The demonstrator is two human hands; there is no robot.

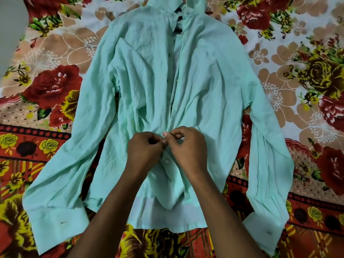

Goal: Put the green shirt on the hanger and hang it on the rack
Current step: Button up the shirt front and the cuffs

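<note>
The pale green long-sleeved shirt (214,81) lies flat and front up, collar far from me, both sleeves spread down the sides. Its front placket is parted from the collar down to about the waist. A dark strip shows inside the collar; I cannot tell whether it is a hanger. My left hand (144,151) and my right hand (186,148) meet at the placket near the waist, and each pinches the shirt's front edge at a button spot. A white button (167,161) sits fastened just below my fingers. No rack is in view.
The shirt lies on a bed sheet (297,53) printed with red, yellow and beige flowers, which fills almost the whole view. A grey patch of wall or floor (9,25) shows at the far left corner.
</note>
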